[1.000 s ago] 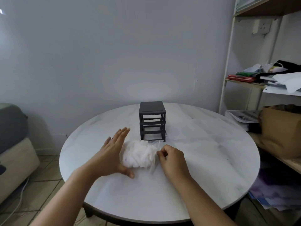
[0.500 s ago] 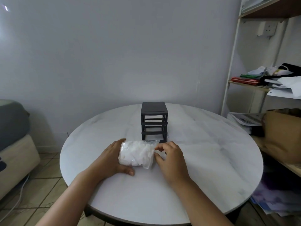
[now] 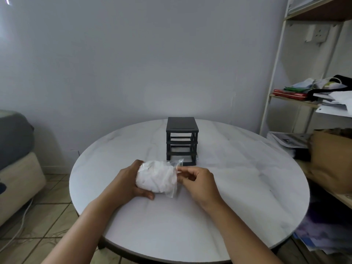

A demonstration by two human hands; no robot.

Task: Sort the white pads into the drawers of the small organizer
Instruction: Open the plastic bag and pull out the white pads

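**Both hands on the bag of pads, in front of the organizer**

A round white worktop (image 3: 238, 197) with faint grey veining fills the middle of the view and stands before a plain pale wall. Beyond its right edge is a tall shelf unit (image 3: 274, 73) with light uprights. The shelves carry stacked papers, folded cloth and a red folder, and a brown cardboard box (image 3: 331, 161) sits on a lower shelf. Beyond the left edge, on the tiled floor (image 3: 47, 216), is a cream sofa (image 3: 17, 168) with a grey cover over it.

A small black organizer (image 3: 182, 141) stands upright on the worktop, centred between the left and right edges and nearer the far edge than the near one. It is a frame of three tiers with a flat top. Its front faces the person, and what sits inside the tiers is too dim to tell.

Just in front of the organizer, toward the middle of the worktop, is the bag of white pads (image 3: 158, 178), a clear plastic bag stuffed full. Its upper corner overlaps the foot of the organizer in the view. Whether the bag rests on the worktop or is lifted just off it cannot be told.

The left hand (image 3: 125, 184) grips the bag's left end, with the thumb along the near side and the fingers wrapped behind. The right hand (image 3: 198, 181) has its fingers curled, and thumb and forefinger pinch the loose clear plastic at the bag's right end.
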